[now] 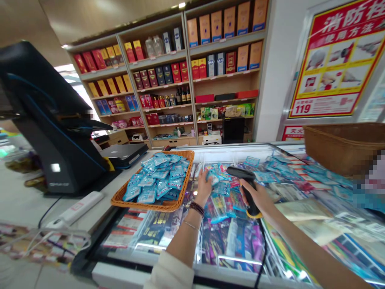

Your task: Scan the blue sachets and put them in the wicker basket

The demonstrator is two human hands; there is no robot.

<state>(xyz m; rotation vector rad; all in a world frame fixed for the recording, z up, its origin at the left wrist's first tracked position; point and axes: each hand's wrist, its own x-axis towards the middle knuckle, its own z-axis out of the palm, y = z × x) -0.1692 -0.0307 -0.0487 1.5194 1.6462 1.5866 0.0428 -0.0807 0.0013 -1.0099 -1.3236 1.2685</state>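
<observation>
My right hand [254, 196] is wrapped round the handle of a black barcode scanner [241, 173], whose head points left and whose cable hangs toward me. To its left, the fingers of my left hand [205, 185] are closed on a small blue packet [213, 177], just above the glass top of a display freezer. Left of that hand, an orange-brown wicker basket [189, 176] is heaped with blue packets [158, 174] of the same look. More blue packets [267, 176] lie scattered on the glass to the right of the scanner.
A black checkout terminal [57, 132] and a flat dark scale [124, 152] stand on the counter at left, with a white power strip [75, 208]. A brown basket [339, 148] sits at right. Behind are shelves [222, 78] of boxed goods.
</observation>
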